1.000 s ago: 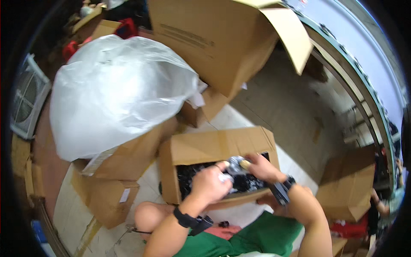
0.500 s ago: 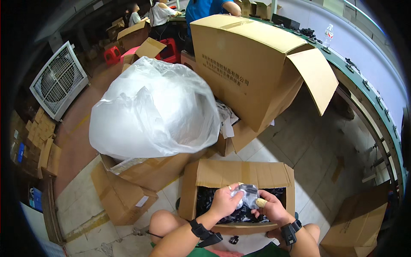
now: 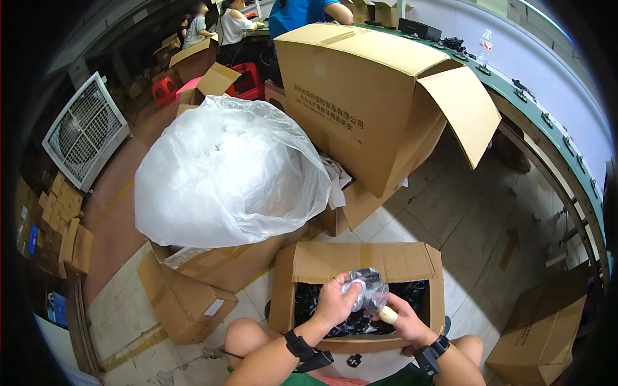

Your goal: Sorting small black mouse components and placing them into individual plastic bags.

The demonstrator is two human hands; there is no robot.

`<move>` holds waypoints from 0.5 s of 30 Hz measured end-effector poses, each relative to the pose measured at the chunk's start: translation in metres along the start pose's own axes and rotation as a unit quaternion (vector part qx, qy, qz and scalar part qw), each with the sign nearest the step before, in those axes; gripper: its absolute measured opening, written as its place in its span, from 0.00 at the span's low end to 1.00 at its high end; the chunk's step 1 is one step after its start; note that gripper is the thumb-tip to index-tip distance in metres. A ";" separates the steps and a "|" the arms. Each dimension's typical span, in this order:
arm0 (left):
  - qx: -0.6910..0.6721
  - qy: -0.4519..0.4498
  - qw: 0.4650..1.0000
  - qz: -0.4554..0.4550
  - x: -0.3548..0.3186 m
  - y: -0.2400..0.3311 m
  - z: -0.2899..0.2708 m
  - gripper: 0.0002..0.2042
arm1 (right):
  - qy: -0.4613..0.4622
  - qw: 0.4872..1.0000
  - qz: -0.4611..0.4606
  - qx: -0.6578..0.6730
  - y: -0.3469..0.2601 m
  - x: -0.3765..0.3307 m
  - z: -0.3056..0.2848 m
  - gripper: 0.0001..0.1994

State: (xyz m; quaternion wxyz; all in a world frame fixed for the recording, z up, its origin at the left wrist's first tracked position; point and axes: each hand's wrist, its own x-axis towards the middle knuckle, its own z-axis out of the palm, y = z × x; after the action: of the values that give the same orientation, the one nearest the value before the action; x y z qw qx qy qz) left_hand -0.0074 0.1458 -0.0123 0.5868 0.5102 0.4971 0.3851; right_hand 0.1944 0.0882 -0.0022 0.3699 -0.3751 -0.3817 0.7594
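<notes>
Over an open cardboard box (image 3: 360,260), both my hands are on a small clear plastic bag (image 3: 372,293) with something dark inside it. My left hand (image 3: 335,302) pinches the bag's left side between thumb and fingers. My right hand (image 3: 407,320), with a pale yellow cover on a digit, is closed at the bag's lower right edge. Many small black parts in clear wrapping (image 3: 412,296) fill the box below. A small black piece (image 3: 353,361) lies on the pale surface between the box and my body. The bag's exact contents cannot be made out.
A large translucent plastic sack (image 3: 225,174) bulges from a box ahead to the left. A tall carton (image 3: 360,109) stands beyond, its flap sticking out. A green workbench (image 3: 534,116) curves along the right. Another carton (image 3: 541,328) sits low at right. People sit at the back.
The bag now appears more stretched out and upright between my hands. My right hand has moved slightly down, and my left slightly left. The view has shifted a little.
</notes>
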 end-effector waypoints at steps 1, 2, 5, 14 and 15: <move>-0.017 0.001 1.000 -0.006 0.000 0.001 -0.001 0.13 | 0.001 0.999 -0.010 0.044 -0.006 -0.002 0.007 0.27; -0.018 0.000 1.000 -0.009 -0.002 0.002 -0.001 0.13 | 0.004 0.999 -0.008 0.045 -0.008 -0.001 0.016 0.27; -0.033 -0.031 0.999 0.010 -0.005 0.005 0.001 0.12 | 0.050 0.995 -0.007 -0.086 -0.004 0.004 0.024 0.17; -0.128 -0.056 0.990 -0.031 -0.010 0.003 0.006 0.11 | 0.188 0.957 -0.028 0.218 -0.001 0.007 -0.007 0.09; -0.113 -0.060 0.991 -0.038 -0.009 0.000 0.007 0.09 | 0.169 0.948 -0.037 0.268 0.001 0.007 -0.009 0.09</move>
State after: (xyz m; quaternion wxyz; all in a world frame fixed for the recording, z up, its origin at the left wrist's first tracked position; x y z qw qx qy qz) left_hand -0.0027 0.1355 -0.0102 0.6836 0.4434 0.4338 0.3846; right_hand 0.1987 0.0959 -0.0088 0.5436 -0.3705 -0.1091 0.7452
